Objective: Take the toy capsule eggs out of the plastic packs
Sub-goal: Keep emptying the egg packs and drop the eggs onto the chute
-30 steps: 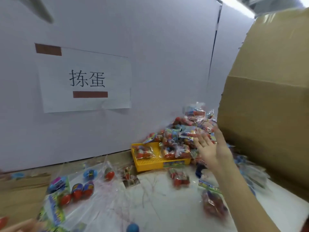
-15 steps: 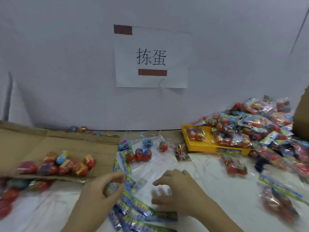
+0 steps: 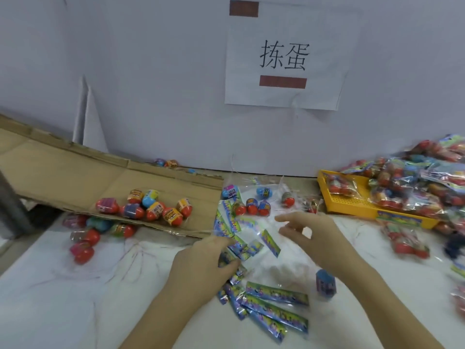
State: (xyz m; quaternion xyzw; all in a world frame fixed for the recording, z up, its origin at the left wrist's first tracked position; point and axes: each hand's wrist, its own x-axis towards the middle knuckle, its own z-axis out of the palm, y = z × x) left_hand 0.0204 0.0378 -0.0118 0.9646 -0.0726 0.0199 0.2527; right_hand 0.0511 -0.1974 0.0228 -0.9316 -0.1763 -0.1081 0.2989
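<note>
Left fingers [image 3: 219, 244] round a pack [image 3: 242, 246], right fingers [image 3: 289, 219] loose — packs [image 3: 342, 185] in yellow tray [image 3: 352, 207]

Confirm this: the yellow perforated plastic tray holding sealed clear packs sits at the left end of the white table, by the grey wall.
Not quite: the head view shows the yellow perforated plastic tray holding sealed clear packs at the right end of the white table, by the grey wall.

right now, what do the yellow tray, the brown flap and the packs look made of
Yellow tray: likely moulded plastic, matte, perforated grid floor. Brown flap: cardboard, dull, creased at folds. Packs: thin clear plastic film, glossy, crinkled, catching light.
</note>
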